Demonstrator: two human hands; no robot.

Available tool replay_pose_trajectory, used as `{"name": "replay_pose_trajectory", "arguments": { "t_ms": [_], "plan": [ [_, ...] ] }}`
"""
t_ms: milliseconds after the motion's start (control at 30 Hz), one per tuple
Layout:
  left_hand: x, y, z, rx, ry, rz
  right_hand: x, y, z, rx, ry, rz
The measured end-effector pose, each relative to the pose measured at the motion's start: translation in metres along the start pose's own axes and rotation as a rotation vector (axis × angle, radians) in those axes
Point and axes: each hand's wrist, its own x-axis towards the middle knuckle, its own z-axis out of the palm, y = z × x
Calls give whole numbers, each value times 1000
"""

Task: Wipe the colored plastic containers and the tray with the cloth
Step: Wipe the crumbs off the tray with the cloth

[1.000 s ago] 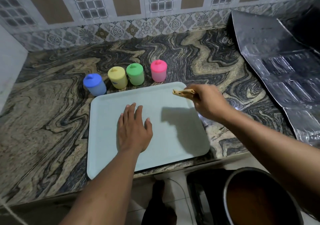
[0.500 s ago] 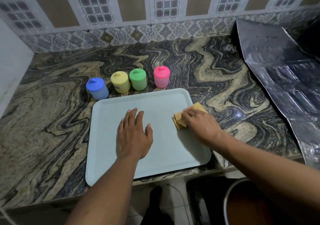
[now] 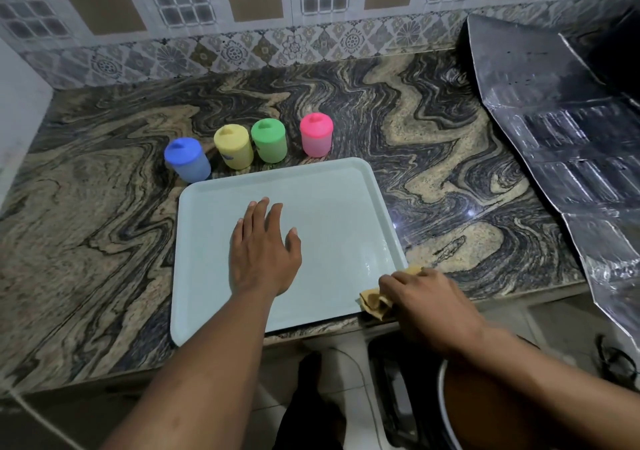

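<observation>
At the near right corner of the pale blue rectangular plastic tray, the right hand clutches a crumpled tan cloth, which half a second ago lay further up the tray. The left hand presses flat, fingers spread. Four coloured lidded plastic containers line the swirled granite counter beneath patterned wall tiles.

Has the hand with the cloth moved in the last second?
Yes. The right hand and cloth slid from the tray's far right edge down to its near right corner.

Four containers behind tray
</observation>
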Motion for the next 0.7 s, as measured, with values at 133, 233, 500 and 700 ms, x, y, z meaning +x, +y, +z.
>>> {"name": "replay_pose_trajectory", "arguments": {
  "t_ms": [133, 233, 500, 700],
  "plan": [
    [0, 0, 1, -3, 3, -5, 26, 23, -23, 527, 22, 181],
    [-1, 0, 1, -4, 10, -12, 47, 43, -32, 725, 168, 298],
    [0, 0, 1, 20, -5, -4, 38, 38, -28, 537, 326, 333],
    [-1, 2, -1, 32, -47, -3, -12, -31, 25, 123, 193, 278]
  ]
}}
